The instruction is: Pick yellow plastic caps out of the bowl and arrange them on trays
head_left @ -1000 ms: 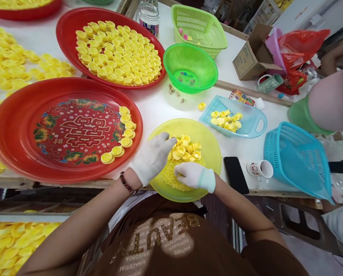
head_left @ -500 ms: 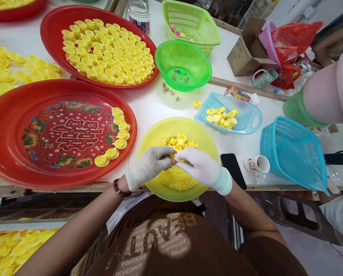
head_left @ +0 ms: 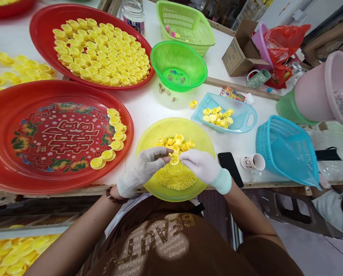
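Observation:
My left hand [head_left: 142,166], in a white glove with bare fingertips, pinches a small yellow plastic cup-shaped piece [head_left: 174,158] by its left side. Close at its right is my right hand [head_left: 201,164], gloved in white, with fingers pressed together; what they hold, if anything, is hidden. Both hands are above a yellow bowl [head_left: 144,132]. Inside it lie tiny yellow pieces [head_left: 175,179] at the near side and a heap of cup-shaped pieces [head_left: 184,145] at the far side. On my left, a red tray [head_left: 5,126] bears a curved row of similar yellow pieces [head_left: 116,145].
Farther back stand a second red tray [head_left: 41,32] full of yellow pieces, a green bowl [head_left: 178,51] and a light green basket [head_left: 185,17]. To the right are a blue scoop-shaped tray [head_left: 240,109], a phone [head_left: 230,168], a mug [head_left: 253,161] and a blue basket [head_left: 289,149].
My hands have drawn slightly apart, and the yellow cup-shaped piece now shows between them at my left fingertips. The whole view has shifted a little.

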`<state>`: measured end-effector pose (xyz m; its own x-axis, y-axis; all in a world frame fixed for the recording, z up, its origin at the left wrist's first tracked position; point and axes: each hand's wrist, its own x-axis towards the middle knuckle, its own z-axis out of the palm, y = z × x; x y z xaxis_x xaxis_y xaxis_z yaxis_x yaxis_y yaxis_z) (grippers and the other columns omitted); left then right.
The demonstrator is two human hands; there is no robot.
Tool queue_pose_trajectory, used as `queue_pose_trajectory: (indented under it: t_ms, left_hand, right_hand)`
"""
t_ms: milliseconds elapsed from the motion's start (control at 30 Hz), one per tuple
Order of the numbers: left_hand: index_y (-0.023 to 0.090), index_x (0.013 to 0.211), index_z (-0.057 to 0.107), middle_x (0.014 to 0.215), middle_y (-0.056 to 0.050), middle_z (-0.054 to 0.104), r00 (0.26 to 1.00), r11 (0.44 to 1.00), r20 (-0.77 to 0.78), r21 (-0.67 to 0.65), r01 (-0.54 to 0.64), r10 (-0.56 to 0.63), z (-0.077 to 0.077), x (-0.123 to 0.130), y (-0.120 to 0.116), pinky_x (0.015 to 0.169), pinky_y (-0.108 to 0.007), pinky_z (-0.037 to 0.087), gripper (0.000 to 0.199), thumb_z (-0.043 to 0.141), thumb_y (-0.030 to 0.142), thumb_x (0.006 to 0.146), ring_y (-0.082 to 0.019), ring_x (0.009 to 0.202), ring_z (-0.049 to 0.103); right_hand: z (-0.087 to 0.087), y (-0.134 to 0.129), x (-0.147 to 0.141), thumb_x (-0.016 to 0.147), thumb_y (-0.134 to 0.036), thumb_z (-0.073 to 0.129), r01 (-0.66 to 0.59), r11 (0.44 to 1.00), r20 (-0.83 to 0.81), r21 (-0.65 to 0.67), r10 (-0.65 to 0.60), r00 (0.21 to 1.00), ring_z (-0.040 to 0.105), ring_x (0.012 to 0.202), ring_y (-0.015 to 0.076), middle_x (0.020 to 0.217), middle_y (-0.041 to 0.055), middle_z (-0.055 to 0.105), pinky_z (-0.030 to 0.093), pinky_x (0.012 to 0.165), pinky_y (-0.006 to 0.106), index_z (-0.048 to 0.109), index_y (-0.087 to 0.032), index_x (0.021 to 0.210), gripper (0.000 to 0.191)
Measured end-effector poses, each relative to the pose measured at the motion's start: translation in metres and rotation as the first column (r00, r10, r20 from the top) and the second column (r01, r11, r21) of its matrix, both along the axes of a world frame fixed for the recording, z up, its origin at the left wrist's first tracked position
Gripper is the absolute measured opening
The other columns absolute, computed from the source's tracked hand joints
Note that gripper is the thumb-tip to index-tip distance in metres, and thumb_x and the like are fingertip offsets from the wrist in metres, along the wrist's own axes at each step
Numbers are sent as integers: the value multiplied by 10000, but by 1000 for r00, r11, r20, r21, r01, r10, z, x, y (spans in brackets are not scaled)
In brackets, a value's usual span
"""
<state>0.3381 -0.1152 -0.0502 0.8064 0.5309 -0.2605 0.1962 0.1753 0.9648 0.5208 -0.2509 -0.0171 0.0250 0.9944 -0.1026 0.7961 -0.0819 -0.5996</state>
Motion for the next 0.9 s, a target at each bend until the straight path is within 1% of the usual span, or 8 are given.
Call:
queue_pose_trajectory:
  t_ms: [133, 267, 367, 467, 567, 667, 767, 900]
  left_hand:
    - [170, 1178, 632, 997, -63, 697, 1000, 999, 8, -21, -29, 30, 0, 0, 0, 795, -309, 545, 454, 704, 460, 837, -186, 875, 646]
    - [157, 1114, 612, 978, -54, 675, 998, 994, 30, -91, -56, 59, 0, 2, -2, 779, -324, 565, 431, 704, 463, 825, -174, 824, 651]
    - [152, 1098, 627, 970, -58, 679, 999, 999, 12, -3, -50, 50, -2, 3, -2, 757, -316, 554, 407, 689, 450, 828, -173, 807, 645]
    - [156, 1099, 635, 971, -61, 688, 1000, 996, -21, 87, 0, 2, -4, 3, -4, 741, -312, 544, 362, 658, 416, 848, -175, 801, 645]
    - [157, 1081, 628, 961, -54, 685, 999, 999, -1, 18, 43, -43, -3, 4, -7, 748, -309, 555, 331, 647, 395, 853, -163, 778, 650]
    - [156, 1071, 622, 982, -60, 686, 1000, 998, 4, -64, 27, -27, 6, 1, -8, 746, -311, 571, 354, 665, 414, 834, -167, 780, 666]
    - [156, 1067, 631, 977, -69, 695, 998, 999, -45, -15, -46, 45, 21, -16, 0, 749, -321, 573, 378, 673, 440, 821, -195, 812, 685]
    - [180, 1053, 652, 992, -55, 712, 957, 927, -136, 316, -203, 256, 44, -68, 27, 798, -323, 551, 348, 678, 421, 804, -219, 886, 671]
  right_hand:
    - [-21, 0, -9, 968, -313, 545, -80, 929, 262, -363, 184, 947, 615, 885, 211, 963, 73, 675, 435, 788, 310, 690, -184, 1007, 198]
    - [-27, 0, -13, 970, -221, 497, -147, 881, 266, -450, 289, 920, 597, 840, 187, 969, 72, 664, 406, 734, 288, 691, -181, 949, 199]
    - [-17, -1, -7, 979, -201, 481, -212, 933, 154, -292, 264, 952, 578, 834, 172, 903, 46, 652, 414, 761, 276, 681, -188, 901, 216]
    - [-3, 0, -3, 1015, -227, 441, -127, 991, 59, -30, 129, 990, 587, 905, 173, 919, 44, 660, 440, 848, 283, 676, -194, 951, 245]
    - [8, 3, -3, 1032, -270, 424, -9, 994, 31, 113, 6, 999, 609, 994, 193, 1023, 64, 685, 460, 898, 308, 664, -202, 1109, 261]
    - [10, 4, -2, 1038, -275, 395, 98, 984, 38, 148, -105, 994, 617, 1066, 206, 1130, 74, 688, 461, 948, 336, 636, -217, 1198, 295]
    - [2, 3, -1, 1040, -275, 378, 79, 997, 110, 3, -78, 991, 625, 1048, 211, 1104, 77, 692, 458, 938, 340, 654, -207, 1139, 301]
    - [-18, 1, -10, 987, -395, 518, -31, 924, 273, -380, 144, 951, 637, 931, 229, 1068, 89, 670, 453, 803, 332, 654, -197, 1122, 276]
